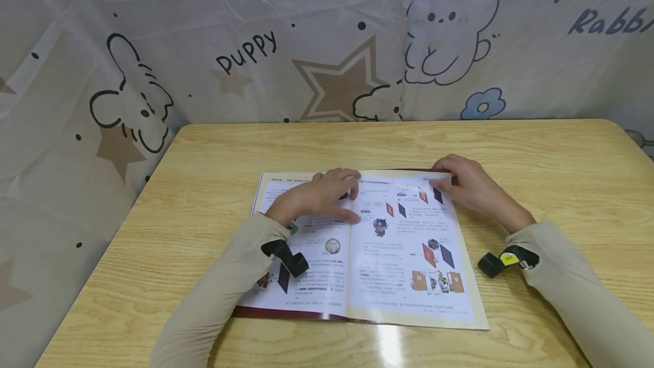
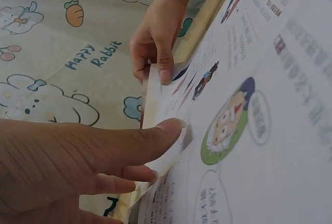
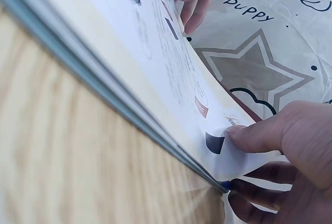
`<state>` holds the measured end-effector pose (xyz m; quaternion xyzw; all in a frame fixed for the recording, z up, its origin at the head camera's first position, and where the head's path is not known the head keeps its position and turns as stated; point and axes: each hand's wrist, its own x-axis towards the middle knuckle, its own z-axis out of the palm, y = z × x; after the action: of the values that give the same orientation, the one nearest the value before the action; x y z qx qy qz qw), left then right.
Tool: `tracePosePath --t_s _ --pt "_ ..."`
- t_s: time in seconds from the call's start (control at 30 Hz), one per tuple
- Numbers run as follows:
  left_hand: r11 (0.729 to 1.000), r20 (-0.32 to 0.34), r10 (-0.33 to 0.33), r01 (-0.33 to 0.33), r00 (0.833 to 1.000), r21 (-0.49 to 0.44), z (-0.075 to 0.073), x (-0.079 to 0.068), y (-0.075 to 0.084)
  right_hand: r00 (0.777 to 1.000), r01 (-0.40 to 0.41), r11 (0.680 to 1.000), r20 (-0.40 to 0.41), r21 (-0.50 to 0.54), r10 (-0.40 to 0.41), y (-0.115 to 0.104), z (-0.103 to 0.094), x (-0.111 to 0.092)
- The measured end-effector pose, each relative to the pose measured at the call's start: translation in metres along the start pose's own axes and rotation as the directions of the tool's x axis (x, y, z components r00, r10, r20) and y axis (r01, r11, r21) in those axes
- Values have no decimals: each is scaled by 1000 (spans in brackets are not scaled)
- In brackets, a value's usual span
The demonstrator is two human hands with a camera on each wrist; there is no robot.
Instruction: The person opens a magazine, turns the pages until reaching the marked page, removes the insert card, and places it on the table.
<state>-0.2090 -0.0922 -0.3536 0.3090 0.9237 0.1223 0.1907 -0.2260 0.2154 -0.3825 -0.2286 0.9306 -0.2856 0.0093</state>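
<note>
An open illustrated book [image 1: 380,266] lies on the table, its two pages printed with text and small cartoons. My right hand [image 1: 472,186] is at the far right corner of the book. In the right wrist view the thumb [image 3: 254,137] presses on top of the right-hand page [image 3: 155,53] and the other fingers are under its edge, so the corner is pinched and bends up a little. My left hand [image 1: 324,195] lies over the upper part of the left page by the spine, fingers relaxed and spread; in the left wrist view its thumb [image 2: 140,143] is extended over the paper.
The wooden table [image 1: 168,231] extends around the book on all sides. Behind it hangs a printed cloth [image 1: 245,10] with cartoon animals and stars. A black wrist camera [image 1: 291,257] on the left sleeve overlaps the left page in the head view.
</note>
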Motion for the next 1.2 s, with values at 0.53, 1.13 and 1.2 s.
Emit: tracePosePath --t_s 0.53,1.13,1.2 --pt "998 -126 -12 4 992 -59 12 13 -7 999 -35 999 27 18 35 -3 -3 0" --pt "996 -152 -19 6 988 -85 14 15 -8 997 33 999 -72 -8 -33 -3 -3 -1" --pt "996 -155 -18 4 988 -89 14 15 -7 996 43 999 -82 -11 -43 -4 -3 0"
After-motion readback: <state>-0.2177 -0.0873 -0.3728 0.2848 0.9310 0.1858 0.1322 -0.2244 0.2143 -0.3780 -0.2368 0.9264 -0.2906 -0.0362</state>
